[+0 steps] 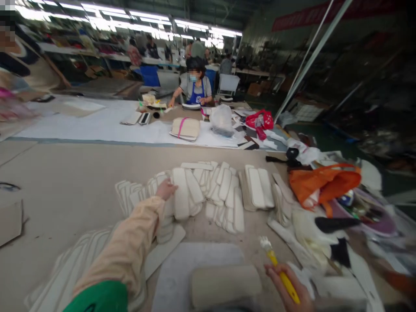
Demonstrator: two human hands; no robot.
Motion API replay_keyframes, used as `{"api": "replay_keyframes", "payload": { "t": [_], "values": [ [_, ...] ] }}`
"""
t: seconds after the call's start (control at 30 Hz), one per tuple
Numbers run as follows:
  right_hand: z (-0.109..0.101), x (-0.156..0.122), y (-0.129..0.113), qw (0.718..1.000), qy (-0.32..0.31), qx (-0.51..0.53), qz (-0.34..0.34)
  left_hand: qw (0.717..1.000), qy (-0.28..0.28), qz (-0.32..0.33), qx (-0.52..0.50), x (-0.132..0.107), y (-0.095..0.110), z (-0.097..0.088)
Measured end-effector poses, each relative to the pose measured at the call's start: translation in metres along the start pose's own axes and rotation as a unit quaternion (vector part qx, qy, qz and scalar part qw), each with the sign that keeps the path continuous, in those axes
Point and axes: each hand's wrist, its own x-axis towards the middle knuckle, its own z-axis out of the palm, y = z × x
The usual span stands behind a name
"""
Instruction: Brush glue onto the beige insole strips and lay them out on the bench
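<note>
My left hand (166,189) reaches forward over a spread of white oblong pads (208,190) on the worktable, its fingers curled down onto one long pad (181,193). What it grips is partly hidden. My right hand (289,288), at the bottom right, is wrapped round a yellow-handled brush (278,267) whose pale bristles point up and left. Just left of that hand lies a beige oblong piece (225,284) on a grey board (182,277).
An orange bag (321,182) and mixed clutter fill the table's right side. More white pads fan out at the lower left (65,273). Farther back, a person in a blue apron (196,89) sits at a white-covered table (97,125) with bundles and bags.
</note>
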Motion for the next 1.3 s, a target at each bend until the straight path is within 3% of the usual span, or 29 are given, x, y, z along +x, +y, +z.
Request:
{"api": "replay_keyframes", "payload": {
  "t": [0.07, 0.13, 0.23, 0.27, 0.4, 0.53, 0.63, 0.83, 1.1, 1.3],
  "values": [
    [-0.011, -0.005, 0.003, 1.0, -0.021, -0.002, 0.015, 0.998, 0.027, 0.014, 0.054, 0.002, -0.014, 0.008],
    [-0.018, -0.008, 0.008, 0.999, -0.041, 0.005, 0.02, 0.988, 0.013, 0.075, 0.133, -0.016, -0.037, 0.024],
    [-0.023, -0.014, 0.016, 0.998, -0.052, 0.029, 0.023, 0.932, -0.09, 0.229, 0.267, -0.078, -0.086, 0.05],
    [-0.024, -0.016, 0.02, 0.998, -0.054, 0.036, 0.025, 0.916, -0.129, 0.247, 0.288, -0.104, -0.104, 0.058],
    [-0.028, -0.02, 0.03, 0.996, -0.078, 0.049, 0.018, 0.899, -0.203, 0.21, 0.325, -0.196, -0.167, 0.079],
    [-0.029, -0.023, 0.037, 0.99, -0.118, 0.079, 0.017, 0.904, -0.203, 0.167, 0.336, -0.243, -0.192, 0.087],
    [-0.027, -0.026, 0.04, 0.981, -0.168, 0.1, 0.017, 0.909, -0.188, 0.162, 0.336, -0.253, -0.195, 0.091],
    [-0.011, -0.024, 0.043, 0.942, -0.309, 0.134, -0.001, 0.91, -0.179, 0.163, 0.337, -0.249, -0.193, 0.092],
    [0.033, -0.028, 0.025, 0.902, -0.406, 0.146, -0.005, 0.915, -0.177, 0.163, 0.323, -0.247, -0.193, 0.092],
    [0.07, -0.034, 0.017, 0.885, -0.436, 0.166, 0.01, 0.914, -0.176, 0.191, 0.311, -0.245, -0.197, 0.092]
  ]
}}
